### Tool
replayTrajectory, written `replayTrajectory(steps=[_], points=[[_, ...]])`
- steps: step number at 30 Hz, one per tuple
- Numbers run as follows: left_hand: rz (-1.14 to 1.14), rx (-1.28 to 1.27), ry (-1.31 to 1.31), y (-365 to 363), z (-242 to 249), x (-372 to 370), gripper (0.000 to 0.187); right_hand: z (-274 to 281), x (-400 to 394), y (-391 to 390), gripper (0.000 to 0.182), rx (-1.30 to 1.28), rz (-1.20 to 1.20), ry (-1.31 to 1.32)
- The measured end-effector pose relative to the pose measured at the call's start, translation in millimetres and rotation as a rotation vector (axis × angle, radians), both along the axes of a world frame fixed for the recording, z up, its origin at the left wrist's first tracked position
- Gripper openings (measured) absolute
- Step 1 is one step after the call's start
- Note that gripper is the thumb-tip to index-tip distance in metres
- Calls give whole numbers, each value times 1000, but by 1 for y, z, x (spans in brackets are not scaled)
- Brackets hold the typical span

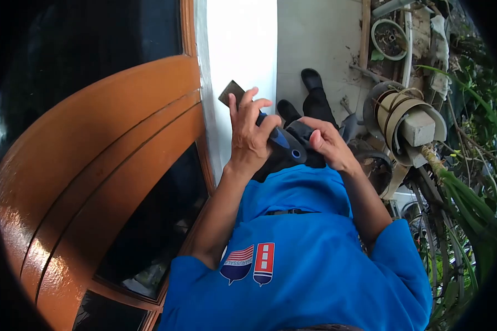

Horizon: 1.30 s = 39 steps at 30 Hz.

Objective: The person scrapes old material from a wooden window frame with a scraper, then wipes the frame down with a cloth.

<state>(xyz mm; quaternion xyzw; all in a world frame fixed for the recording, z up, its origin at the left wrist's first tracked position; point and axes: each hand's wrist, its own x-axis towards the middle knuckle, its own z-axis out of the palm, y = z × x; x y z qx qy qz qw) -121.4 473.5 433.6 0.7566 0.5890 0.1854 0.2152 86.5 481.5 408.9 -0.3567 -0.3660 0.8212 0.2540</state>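
Note:
A scraper with a flat metal blade (232, 94) and a blue and black handle (284, 142) lies in my left hand (251, 135). The blade points up and to the left, over the edge of a white ledge, and some of my left fingers are raised. My right hand (330, 144) is closed around a dark object (301, 130) beside the handle; its shape is mostly hidden by the fingers. Both hands are close together in front of my waist.
An orange-brown wooden door (121, 116) with dark glass stands at the left. The white ledge (240, 44) runs along it. Pots (406, 118), a round basin (390, 39), a bicycle wheel and leafy plants (469, 204) crowd the right. Pale floor tiles (320, 33) lie beyond my shoes.

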Motion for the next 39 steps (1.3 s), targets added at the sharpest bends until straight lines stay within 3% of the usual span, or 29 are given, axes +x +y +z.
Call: replayTrajectory(steps=[2, 6, 14, 18, 20, 25, 26, 27, 31, 34, 36, 39], points=[[31, 62, 28, -6, -12, 1, 13, 5, -6, -8, 66, 60, 56, -63], [87, 192, 73, -19, -29, -7, 9, 30, -28, -6, 40, 9, 92, -289], [423, 255, 52, -25, -41, -12, 27, 29, -67, -22, 26, 393, -59, -425], [628, 267, -190, -14, -44, -15, 42, 41, -92, -21, 31, 554, -110, -500], [656, 202, 5, -7, -28, -21, 39, 43, -105, -20, 33, 609, -132, -508], [814, 151, -64, 2, -12, -18, 34, 49, -119, -17, 46, 607, -85, -482], [786, 149, -66, 2, -12, -21, 34, 49, -120, -18, 49, 611, -73, -463], [759, 147, -64, -1, -14, -25, 33, 43, -118, -19, 64, 567, -84, -377], [566, 164, -8, -11, -12, -45, 31, 17, -97, -23, 73, 481, -287, -23], [405, 174, 49, -16, 5, -55, 33, -12, -105, -24, 45, 70, -422, 110], [311, 152, 72, -22, 21, -59, 37, -22, -115, -19, 28, -49, -310, -2], [300, 228, -66, -26, 34, -65, 39, -43, -148, -23, 23, 24, -293, 16]])
